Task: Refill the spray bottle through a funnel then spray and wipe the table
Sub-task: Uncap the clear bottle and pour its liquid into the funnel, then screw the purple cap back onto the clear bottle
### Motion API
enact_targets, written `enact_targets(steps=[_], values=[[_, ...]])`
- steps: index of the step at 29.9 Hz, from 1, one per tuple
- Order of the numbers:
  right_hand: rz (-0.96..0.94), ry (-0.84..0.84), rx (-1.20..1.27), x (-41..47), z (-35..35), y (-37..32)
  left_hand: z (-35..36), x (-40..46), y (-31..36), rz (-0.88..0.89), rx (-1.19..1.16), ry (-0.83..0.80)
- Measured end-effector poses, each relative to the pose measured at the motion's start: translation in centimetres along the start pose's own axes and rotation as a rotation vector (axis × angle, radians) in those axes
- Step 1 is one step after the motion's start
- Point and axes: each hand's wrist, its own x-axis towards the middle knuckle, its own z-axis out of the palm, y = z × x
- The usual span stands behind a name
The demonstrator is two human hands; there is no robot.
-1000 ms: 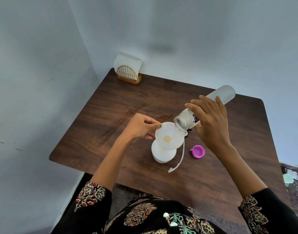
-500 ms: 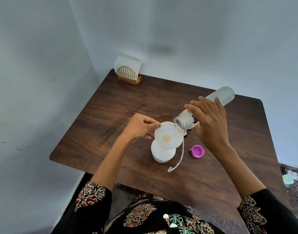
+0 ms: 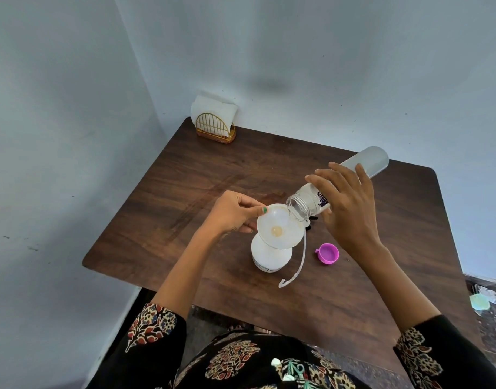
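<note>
On the dark wooden worktop (image 3: pixel 353 290) the white spray bottle (image 3: pixel 270 258) stands upright with the white funnel (image 3: pixel 279 227) seated in its neck, the left hand (image 3: pixel 234 213) pinching the funnel's rim in a thumb-and-finger grip. The right hand (image 3: pixel 346 204) is curled round a clear water bottle (image 3: pixel 311 204) tilted mouth-down over the funnel's edge. The pink cap (image 3: pixel 328 254) lies just right, beside the loose dip tube (image 3: pixel 297 266).

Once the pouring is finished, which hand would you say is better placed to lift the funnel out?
Left, probably. The left hand already pinches the white plastic funnel at its rim, while the right hand holds the tilted clear bottle.
</note>
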Motion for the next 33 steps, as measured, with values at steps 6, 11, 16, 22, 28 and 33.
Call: enact_targets(steps=[6, 11, 16, 22, 28, 33], values=[[0.044, -0.034, 0.039, 0.1, 0.1, -0.2, -0.1, 0.1, -0.1, 0.004, -0.010, -0.025], [0.077, -0.086, 0.083, 0.4, -0.1, -0.3, -0.1, 0.4, -0.2, 0.010, 0.003, -0.032], [0.138, -0.086, 0.193, 0.7, -0.3, -0.3, -0.2, 0.6, -0.3, 0.013, -0.002, -0.044], [0.443, -0.010, 0.550, 2.0, -2.0, 0.2, -0.1, 1.0, 0.0, 0.071, 0.004, 0.047], [0.643, 0.024, 0.755, 5.2, -3.6, 0.5, -0.1, 2.1, 2.9, 0.253, 0.076, 0.013], [0.555, 0.011, 0.780, 8.7, -4.5, -0.3, 1.5, 3.5, 6.6, 0.433, 0.140, -0.088]])
